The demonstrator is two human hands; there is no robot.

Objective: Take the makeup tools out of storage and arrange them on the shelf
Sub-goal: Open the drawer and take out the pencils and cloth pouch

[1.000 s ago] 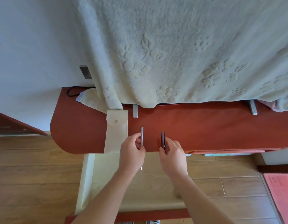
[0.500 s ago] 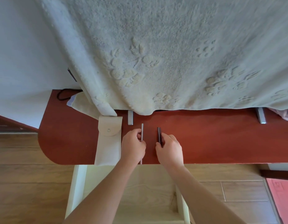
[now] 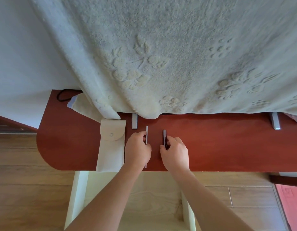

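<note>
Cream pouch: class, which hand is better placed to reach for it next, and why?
Left, probably. The left hand, gripping the silver tool, lies right beside the cream pouch; the right hand, gripping the dark tool, lies farther off.

Both bare forearms come in from the bottom edge, the left forearm [image 3: 111,194] from about 7 o'clock and the right forearm [image 3: 209,197] from about 5 o'clock, converging toward 12. The left hand [image 3: 137,150] lies back up, fingers curled, pinching a thin silver stick [image 3: 146,135] that points to 12. The right hand [image 3: 175,151], near it at 3 o'clock, is curled the same way, pinching a dark stick [image 3: 164,137].
</note>
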